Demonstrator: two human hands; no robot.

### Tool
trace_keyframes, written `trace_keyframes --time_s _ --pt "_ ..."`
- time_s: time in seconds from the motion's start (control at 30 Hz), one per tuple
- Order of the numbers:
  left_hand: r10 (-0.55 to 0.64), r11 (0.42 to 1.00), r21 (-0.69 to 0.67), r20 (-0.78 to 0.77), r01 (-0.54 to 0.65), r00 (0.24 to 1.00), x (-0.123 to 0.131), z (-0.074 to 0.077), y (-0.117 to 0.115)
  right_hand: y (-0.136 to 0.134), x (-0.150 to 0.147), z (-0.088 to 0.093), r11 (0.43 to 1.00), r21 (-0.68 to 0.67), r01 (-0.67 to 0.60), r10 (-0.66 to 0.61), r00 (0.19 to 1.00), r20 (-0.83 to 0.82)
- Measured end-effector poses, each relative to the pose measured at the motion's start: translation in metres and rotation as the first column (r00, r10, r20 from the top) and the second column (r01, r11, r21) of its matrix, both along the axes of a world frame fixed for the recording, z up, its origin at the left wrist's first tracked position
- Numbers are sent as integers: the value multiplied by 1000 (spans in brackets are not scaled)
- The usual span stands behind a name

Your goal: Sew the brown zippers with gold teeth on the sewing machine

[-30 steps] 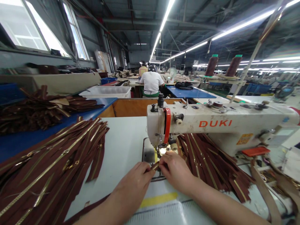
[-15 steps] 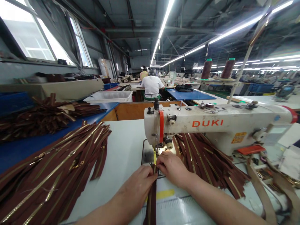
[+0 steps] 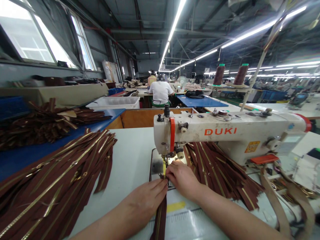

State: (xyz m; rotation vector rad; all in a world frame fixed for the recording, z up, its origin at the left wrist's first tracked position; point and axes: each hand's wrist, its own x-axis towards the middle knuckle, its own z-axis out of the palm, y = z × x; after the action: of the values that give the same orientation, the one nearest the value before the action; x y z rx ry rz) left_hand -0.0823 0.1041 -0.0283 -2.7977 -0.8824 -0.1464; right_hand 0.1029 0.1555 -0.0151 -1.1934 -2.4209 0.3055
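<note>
At the needle end of the white sewing machine (image 3: pixel 192 130), both my hands work on one brown zipper (image 3: pixel 160 218). Its tape hangs down toward me over the table's front. My left hand (image 3: pixel 142 203) holds the tape's upper end, its fingers lying long and close together; the thumb is hidden. With bent fingers pinched together, my right hand (image 3: pixel 183 178) grips the same end just beside the presser foot. The fingertips cover the zipper's tip, so the stitching spot does not show.
A heap of brown zippers with gold teeth (image 3: pixel 62 186) spreads on the left. Another bundle (image 3: pixel 220 173) lies behind the needle, under the machine arm. Tan straps (image 3: pixel 272 200) hang at the right. Two thread cones (image 3: pixel 219 75) stand above. A person in white (image 3: pixel 161 92) sits ahead.
My left hand's fingers have straightened and flattened over the zipper's end; they were curled in a pinch before. My right hand stays almost in place. The view has shifted slightly.
</note>
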Motion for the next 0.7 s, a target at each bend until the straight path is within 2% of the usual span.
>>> trace_keyframes --time_s 0.3,0.5,0.7 --pt "2 997 83 -29 0 1000 0 5 0 -4 14 -9 998 35 -48 56 960 -273" --pt "41 997 69 65 -46 997 3 1 7 -23 27 4 962 99 -256 265 960 -94" --pt "43 990 132 46 -49 998 9 5 7 -32 28 10 955 79 -287 287 958 15"
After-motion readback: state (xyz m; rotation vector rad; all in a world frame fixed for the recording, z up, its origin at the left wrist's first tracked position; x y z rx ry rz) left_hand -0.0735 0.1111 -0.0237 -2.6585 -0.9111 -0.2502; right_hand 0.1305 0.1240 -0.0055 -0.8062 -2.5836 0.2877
